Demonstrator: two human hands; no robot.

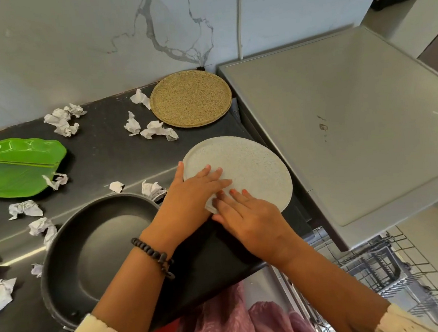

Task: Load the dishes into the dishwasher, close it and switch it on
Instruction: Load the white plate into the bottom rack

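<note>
Dishes, head view, listed from the right end of the bench. Item one: grey speckled plate (250, 168), lying flat at the bench's right front corner, its right rim overhanging the edge toward the dishwasher. Left hand (188, 192) lies across its near left part, thumb hooked over the left rim, fingers (213, 174) straight and flat on the face. Right hand (251, 216) rests just beside it, fingers extended and pressing a small crumpled white scrap (212, 204) against the plate's near edge; neither hand is closed round anything.

Item two: tan speckled plate (190, 98), flat at the back right corner against the marble wall. Item three: green leaf-shaped plate (14, 168), at the left edge. Item four: dark frying pan (100, 245), at the front edge, left of the hands. Crumpled paper balls (61, 121) scattered over the bench between them.

Dishwasher: door (355, 132) open and standing to the right of the bench; wire rack (386, 273) pulled out below, no dish visible in it.

Step in hand, by judgement: clearing the grey plate before loading. Next move calls for sweeping the scrap off, then gripping the rim and carrying the plate right and down to stand on edge in the rack.
</note>
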